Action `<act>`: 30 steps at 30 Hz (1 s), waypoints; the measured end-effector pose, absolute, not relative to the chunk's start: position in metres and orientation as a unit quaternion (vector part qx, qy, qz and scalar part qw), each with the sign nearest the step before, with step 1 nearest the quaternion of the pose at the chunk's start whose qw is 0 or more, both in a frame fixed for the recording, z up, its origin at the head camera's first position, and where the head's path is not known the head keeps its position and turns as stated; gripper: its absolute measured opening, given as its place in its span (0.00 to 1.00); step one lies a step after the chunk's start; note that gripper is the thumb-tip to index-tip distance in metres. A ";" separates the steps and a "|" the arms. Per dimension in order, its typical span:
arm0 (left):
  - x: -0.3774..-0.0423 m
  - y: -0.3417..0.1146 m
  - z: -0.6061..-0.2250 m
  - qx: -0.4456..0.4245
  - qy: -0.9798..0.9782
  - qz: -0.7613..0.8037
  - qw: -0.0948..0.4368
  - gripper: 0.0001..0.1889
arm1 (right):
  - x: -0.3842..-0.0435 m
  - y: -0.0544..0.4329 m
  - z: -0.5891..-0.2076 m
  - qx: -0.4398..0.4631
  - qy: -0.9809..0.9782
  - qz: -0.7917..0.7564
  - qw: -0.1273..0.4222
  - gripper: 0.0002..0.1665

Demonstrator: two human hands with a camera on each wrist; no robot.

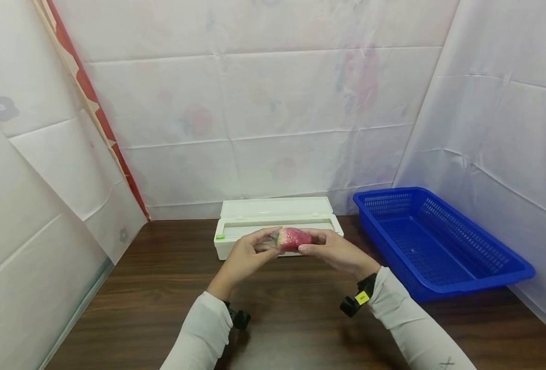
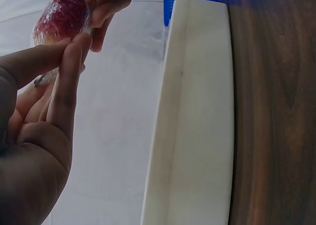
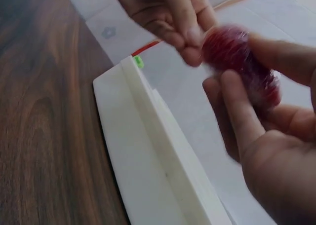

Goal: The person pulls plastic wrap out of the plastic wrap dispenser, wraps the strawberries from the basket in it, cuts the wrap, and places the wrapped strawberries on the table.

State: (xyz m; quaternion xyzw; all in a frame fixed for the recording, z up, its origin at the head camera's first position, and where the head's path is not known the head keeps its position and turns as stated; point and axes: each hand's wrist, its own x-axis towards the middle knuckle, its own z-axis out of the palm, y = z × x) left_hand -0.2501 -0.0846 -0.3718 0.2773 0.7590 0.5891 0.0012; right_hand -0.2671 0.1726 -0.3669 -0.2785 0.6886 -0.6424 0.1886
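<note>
A large red strawberry [image 1: 293, 239] with a pale, greenish stem end is held over the front of a white box. Shiny clear plastic wrap [image 2: 61, 15] covers it. My right hand [image 1: 338, 251] grips the strawberry's right part, thumb in front and fingers behind; in the right wrist view this wrapped strawberry [image 3: 232, 52] lies between thumb and fingers. At the stem end, my left hand [image 1: 250, 257] pinches the wrap with thumb and fingertips. The white plastic wrap dispenser [image 1: 224, 252], its lid raised at the back, has a green slider [image 1: 219, 236] on its left end.
A blue perforated basket [image 1: 449, 285] stands on the right side of the dark wooden table [image 1: 162, 303]. White patterned sheeting [image 1: 273, 103] hangs behind and along both sides. Black wrist cameras [image 1: 241, 319] sit below both hands.
</note>
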 end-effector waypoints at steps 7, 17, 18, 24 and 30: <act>-0.248 -0.082 -0.372 0.253 0.785 0.565 -0.012 0.26 | -0.265 0.172 -0.363 -0.247 0.718 -0.630 0.164 0.30; -0.248 -0.085 -0.375 0.247 0.779 0.575 0.040 0.31 | -0.263 0.174 -0.368 -0.221 0.747 -0.607 0.158 0.31; -0.248 -0.085 -0.375 0.245 0.783 0.570 0.042 0.31 | -0.263 0.174 -0.369 -0.221 0.755 -0.597 0.159 0.30; -0.250 -0.086 -0.377 0.247 0.828 0.502 0.032 0.27 | -0.264 0.177 -0.375 -0.249 0.801 -0.521 0.156 0.30; -0.252 -0.088 -0.381 0.285 0.835 0.469 0.048 0.27 | -0.263 0.176 -0.388 -0.263 0.778 -0.540 0.184 0.29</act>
